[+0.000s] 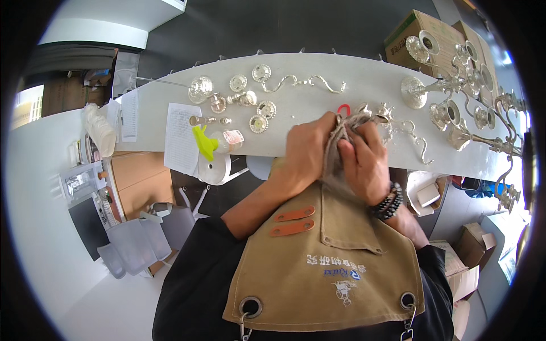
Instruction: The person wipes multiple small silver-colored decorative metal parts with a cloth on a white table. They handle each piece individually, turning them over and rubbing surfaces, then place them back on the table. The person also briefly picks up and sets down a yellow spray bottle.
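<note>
My left hand (309, 147) and my right hand (367, 164) are close together at the near side of a long grey table (307, 76). A crumpled grey-brown cloth (335, 160) is gripped in both of them. A bit of silvery metal (362, 108) shows at the far edge of the cloth; I cannot tell whether it is held inside. Just beyond my left hand is a red loop-shaped thing (343, 110). Ornate silver-coloured candelabra parts (385, 111) and curved arms (422, 149) lie right of my right hand.
Silver candelabra (413, 91) stand at the right. Left are scalloped metal cups (261, 73), a curved arm (279, 83), a spray bottle with a lime-green head (207, 143) and a written sheet (181, 132). A white stool (214, 168) is under the near edge; cardboard boxes (420, 36) are behind.
</note>
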`<state>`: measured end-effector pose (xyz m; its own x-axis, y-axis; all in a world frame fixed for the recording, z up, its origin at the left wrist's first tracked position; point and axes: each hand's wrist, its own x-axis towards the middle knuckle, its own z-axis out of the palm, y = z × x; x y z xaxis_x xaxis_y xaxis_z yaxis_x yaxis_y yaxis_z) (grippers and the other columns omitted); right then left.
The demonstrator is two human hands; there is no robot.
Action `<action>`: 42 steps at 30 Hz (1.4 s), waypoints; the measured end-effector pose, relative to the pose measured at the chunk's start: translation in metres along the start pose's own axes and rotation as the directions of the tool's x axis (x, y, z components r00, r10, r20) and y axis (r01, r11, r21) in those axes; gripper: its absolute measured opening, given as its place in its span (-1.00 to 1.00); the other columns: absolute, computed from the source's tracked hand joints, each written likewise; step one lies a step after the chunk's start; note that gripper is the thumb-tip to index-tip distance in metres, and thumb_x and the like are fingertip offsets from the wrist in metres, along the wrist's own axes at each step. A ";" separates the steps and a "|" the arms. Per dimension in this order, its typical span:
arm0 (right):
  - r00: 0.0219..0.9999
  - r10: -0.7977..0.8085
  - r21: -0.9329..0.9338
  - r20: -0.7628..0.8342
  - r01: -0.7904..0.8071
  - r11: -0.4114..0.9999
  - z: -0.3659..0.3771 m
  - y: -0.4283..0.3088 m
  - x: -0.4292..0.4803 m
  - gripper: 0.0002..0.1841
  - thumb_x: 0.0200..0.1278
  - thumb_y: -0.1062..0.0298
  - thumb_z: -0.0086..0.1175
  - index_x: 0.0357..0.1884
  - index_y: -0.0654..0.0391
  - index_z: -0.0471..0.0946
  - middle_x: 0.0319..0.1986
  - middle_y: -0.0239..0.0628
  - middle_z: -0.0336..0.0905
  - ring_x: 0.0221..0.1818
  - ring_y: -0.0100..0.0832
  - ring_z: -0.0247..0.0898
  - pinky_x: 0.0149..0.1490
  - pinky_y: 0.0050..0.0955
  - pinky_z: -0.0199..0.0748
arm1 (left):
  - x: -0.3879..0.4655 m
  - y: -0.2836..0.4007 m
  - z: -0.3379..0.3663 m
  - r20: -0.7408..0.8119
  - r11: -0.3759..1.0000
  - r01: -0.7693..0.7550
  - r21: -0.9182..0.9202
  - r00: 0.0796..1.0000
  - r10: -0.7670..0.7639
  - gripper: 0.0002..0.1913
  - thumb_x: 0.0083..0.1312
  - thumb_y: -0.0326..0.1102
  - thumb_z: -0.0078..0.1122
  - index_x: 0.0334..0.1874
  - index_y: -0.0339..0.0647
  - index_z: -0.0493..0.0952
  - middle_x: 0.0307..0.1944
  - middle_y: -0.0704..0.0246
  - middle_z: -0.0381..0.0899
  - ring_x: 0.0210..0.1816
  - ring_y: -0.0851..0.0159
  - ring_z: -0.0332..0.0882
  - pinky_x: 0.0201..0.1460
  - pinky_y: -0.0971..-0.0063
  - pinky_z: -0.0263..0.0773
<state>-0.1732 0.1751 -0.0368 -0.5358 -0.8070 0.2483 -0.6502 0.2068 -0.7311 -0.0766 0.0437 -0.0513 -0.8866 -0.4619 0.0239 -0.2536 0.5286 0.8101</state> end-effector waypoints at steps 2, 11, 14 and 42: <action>0.998 0.053 0.014 -0.046 -0.052 0.999 0.015 0.004 0.000 -0.76 0.34 0.29 0.20 -0.25 0.32 0.59 -0.29 -0.06 0.49 -0.39 -0.09 0.48 -0.32 -0.18 0.49 | 0.002 -0.014 0.006 -0.048 0.983 -0.002 0.183 0.999 0.011 -0.81 0.26 -0.27 0.15 -0.15 -0.15 0.44 -0.45 0.19 0.58 -0.33 -0.07 0.62 -0.38 0.11 0.45; 0.866 0.290 0.855 0.408 -0.252 -0.453 0.015 0.074 -0.030 -0.58 0.43 0.16 0.05 0.13 0.31 0.47 0.05 -0.13 0.61 0.08 -0.28 0.55 0.22 -0.24 0.49 | 0.014 -0.151 0.027 -0.174 0.934 0.152 0.322 0.980 -0.099 -0.69 0.20 -0.20 0.36 -0.20 -0.20 0.45 -0.30 0.23 0.56 -0.33 0.01 0.60 -0.27 0.16 0.49; 0.916 0.307 0.868 0.257 -0.080 -0.491 -0.011 0.090 -0.054 -0.55 0.40 0.15 0.07 0.15 0.30 0.45 0.08 -0.09 0.57 0.08 -0.26 0.55 0.22 -0.23 0.49 | 0.022 -0.199 0.030 -0.254 0.907 0.181 0.381 0.963 -0.085 -0.68 0.22 -0.18 0.37 -0.26 -0.28 0.48 -0.25 0.08 0.47 -0.25 -0.06 0.53 -0.22 0.14 0.50; 0.908 -0.093 0.710 0.409 -0.381 -0.592 0.001 0.001 0.026 -0.19 0.12 0.04 0.28 0.37 0.23 0.30 0.36 0.29 0.23 0.09 -0.13 0.50 0.23 -0.13 0.49 | -0.154 -0.196 -0.008 -0.579 0.669 0.649 -0.361 0.407 -0.707 -0.42 0.14 -0.13 0.58 0.06 -0.29 0.46 -0.12 0.32 0.57 -0.10 0.40 0.50 -0.13 0.56 0.39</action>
<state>-0.1868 0.1539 -0.0318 -0.2058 -0.9780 0.0330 0.9715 -0.2083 -0.1131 0.1125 0.0052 -0.2088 0.0423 -0.9738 -0.2236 -0.6061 -0.2029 0.7691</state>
